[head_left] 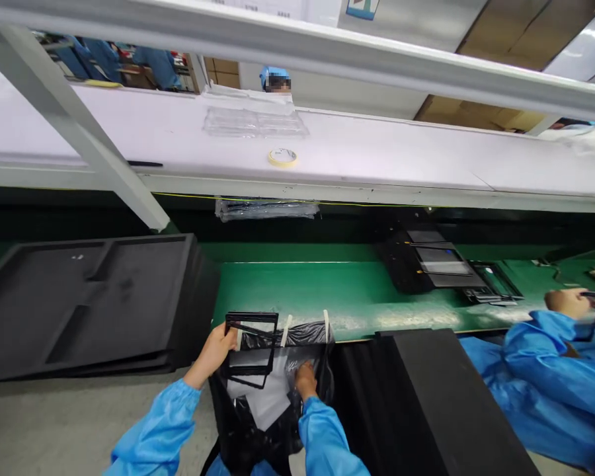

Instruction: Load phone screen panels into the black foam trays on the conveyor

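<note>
1. L hand (221, 348): grip pinching thin black rectangular frames (252, 317) by their left side; looks like 2 or more, overlapping, one skewed below the other.
2. Frames' position: held up over the mouth of a black plastic bag (245, 439), nr the front edge of the green table (297, 284).
3. R hand (306, 380): down in the bag mouth, fingers curled, at some clear film; can't tell if the grip is pinching it or just touching.
4. Bag hangs at the table edge w/ pale tape strips (286, 330) at its rim; white sheets (270, 400) inside, b/w the two hands.
5. L of bag: stacked black trays (141, 274), w/ raised dividers. R of bag: big black block (436, 396), flat-topped.
6. Farther R on table: dark flat panels (424, 237) in a pile, more black frames just beside.
7. Far R: co-worker in blue sleeves (540, 357), hands (568, 304) on a dark frame-like pc.
8. White shelf (401, 155) above, w/ yellowish tape roll (282, 157) & clear plastic bags (255, 123) behind it.
</note>
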The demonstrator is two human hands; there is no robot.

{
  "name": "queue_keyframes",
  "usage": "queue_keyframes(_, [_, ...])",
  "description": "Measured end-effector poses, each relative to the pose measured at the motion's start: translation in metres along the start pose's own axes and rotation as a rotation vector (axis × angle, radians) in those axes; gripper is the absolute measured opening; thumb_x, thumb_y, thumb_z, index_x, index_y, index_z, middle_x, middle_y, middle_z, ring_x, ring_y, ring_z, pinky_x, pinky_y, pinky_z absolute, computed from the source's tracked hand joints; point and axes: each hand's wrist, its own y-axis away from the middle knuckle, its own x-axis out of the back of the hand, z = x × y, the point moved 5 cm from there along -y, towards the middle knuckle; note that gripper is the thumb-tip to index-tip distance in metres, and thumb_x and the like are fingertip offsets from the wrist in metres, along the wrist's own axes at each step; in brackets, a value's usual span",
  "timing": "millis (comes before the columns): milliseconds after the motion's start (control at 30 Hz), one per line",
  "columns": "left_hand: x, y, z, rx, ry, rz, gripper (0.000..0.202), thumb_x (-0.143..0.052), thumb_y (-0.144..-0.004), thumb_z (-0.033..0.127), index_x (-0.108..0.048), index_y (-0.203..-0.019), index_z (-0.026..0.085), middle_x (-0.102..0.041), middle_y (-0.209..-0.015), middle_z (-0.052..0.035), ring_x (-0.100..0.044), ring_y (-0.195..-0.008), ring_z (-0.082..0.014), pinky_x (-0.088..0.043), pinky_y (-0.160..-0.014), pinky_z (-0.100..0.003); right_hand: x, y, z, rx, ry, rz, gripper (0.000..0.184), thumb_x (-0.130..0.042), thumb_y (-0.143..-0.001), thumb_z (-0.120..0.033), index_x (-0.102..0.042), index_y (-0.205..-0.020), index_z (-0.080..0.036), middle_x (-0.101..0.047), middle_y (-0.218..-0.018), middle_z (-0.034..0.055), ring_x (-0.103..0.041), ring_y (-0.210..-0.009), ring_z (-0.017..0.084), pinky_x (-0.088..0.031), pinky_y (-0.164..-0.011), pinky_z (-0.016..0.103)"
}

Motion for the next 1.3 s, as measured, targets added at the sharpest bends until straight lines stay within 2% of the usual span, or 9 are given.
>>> queue_keyframes(100, [-0.011,0.012,0.002,0.08,0.099,-0.043,0.05,-0.073,-0.069,0.067,-0.05,-0.07,0.022,-0.03,-0.047,0.0145,-0.027,-0.041,-0.0063,-0.042,-0.049,-0.027,0.018,0.029,-0.025,0.023,-0.133,-0.008,0.082,-0.058,-0.079,-0.071,-0.059,-0.138,-0.013,-0.055,-0.147,0.0269,-0.047,-0.143,0.039,-0.037,-0.116,0.055])
queue_keyframes(267, [-0.034,0.039,-0.009,0.234,0.253,-0.107,0.06,-0.081,-0.064,0.064,-0.061,-0.096,0.017,-0.032,-0.048,0.0161,-0.027,-0.04,-0.0044,-0.042,-0.05,-0.025,0.059,0.118,-0.078,0.242,-0.788,-0.401,0.084,-0.043,-0.088,-0.082,-0.051,-0.146,-0.022,-0.061,-0.144,0.018,-0.061,-0.131,0.029,-0.046,-0.107,0.048])
queue_keyframes(333, [-0.042,0.053,-0.017,0.287,0.288,-0.095,0.056,-0.08,-0.069,0.06,-0.062,-0.098,0.015,-0.032,-0.045,0.0161,-0.027,-0.039,-0.0046,-0.042,-0.048,-0.024,0.073,0.148,-0.087,0.317,-0.796,-0.47,0.079,-0.053,-0.087,-0.078,-0.054,-0.144,-0.024,-0.062,-0.143,0.0169,-0.063,-0.127,0.029,-0.047,-0.106,0.048])
queue_keyframes(467, [-0.057,0.086,-0.034,0.379,0.338,-0.056,0.044,-0.073,-0.084,0.054,-0.064,-0.096,0.012,-0.031,-0.042,0.016,-0.026,-0.036,-0.0046,-0.041,-0.046,-0.024,0.081,0.174,-0.077,0.432,-0.579,-0.425,0.084,-0.075,-0.076,-0.066,-0.05,-0.145,-0.025,-0.067,-0.132,0.0152,-0.071,-0.105,0.027,-0.055,-0.09,0.044])
queue_keyframes(633, [-0.07,0.13,-0.054,0.471,0.383,0.003,0.044,-0.068,-0.09,0.055,-0.064,-0.088,0.011,-0.031,-0.045,0.0151,-0.029,-0.035,-0.0034,-0.045,-0.049,-0.024,0.08,0.185,-0.045,0.457,-0.436,-0.349,0.077,-0.071,-0.079,-0.055,-0.05,-0.144,-0.02,-0.069,-0.091,0.0029,-0.065,-0.069,0.016,-0.054,-0.065,0.034])
queue_keyframes(733, [-0.078,0.15,-0.067,0.518,0.392,0.023,0.042,-0.065,-0.092,0.053,-0.062,-0.085,0.011,-0.034,-0.045,0.0137,-0.034,-0.035,-0.0043,-0.048,-0.049,-0.026,0.088,0.197,-0.03,0.418,-0.42,-0.332,0.064,-0.065,-0.081,-0.049,-0.055,-0.136,-0.017,-0.059,-0.071,-0.0042,-0.056,-0.058,0.012,-0.048,-0.054,0.028])
queue_keyframes(967, [-0.093,0.184,-0.073,0.445,0.414,0.055,0.03,-0.062,-0.097,0.041,-0.056,-0.083,0.015,-0.05,-0.053,0.0068,-0.044,-0.039,-0.0069,-0.044,-0.046,-0.023,0.107,0.236,-0.028,0.362,-0.575,-0.354,0.05,-0.065,-0.076,-0.05,-0.062,-0.112,-0.016,-0.05,-0.067,-0.0075,-0.04,-0.048,0.005,-0.026,-0.043,0.019])
queue_keyframes(1167, [-0.078,0.205,-0.063,0.358,0.378,0.04,0.034,-0.064,-0.094,0.045,-0.056,-0.081,0.016,-0.045,-0.054,0.0092,-0.036,-0.037,-0.004,-0.039,-0.045,-0.02,0.102,0.274,-0.034,0.322,-0.614,-0.329,0.05,-0.068,-0.072,-0.049,-0.062,-0.11,-0.017,-0.048,-0.066,-0.0084,-0.04,-0.047,0.004,-0.025,-0.042,0.018])
queue_keyframes(1300, [-0.052,0.228,-0.06,0.306,0.34,0.085,0.026,-0.068,-0.091,0.042,-0.057,-0.09,0.018,-0.063,-0.073,-0.0012,-0.064,-0.063,-0.0151,-0.053,-0.061,-0.029,0.093,0.3,-0.031,0.337,-0.518,-0.25,0.041,-0.061,-0.082,-0.049,-0.065,-0.107,-0.017,-0.05,-0.066,-0.0057,-0.042,-0.048,0.007,-0.031,-0.042,0.02])
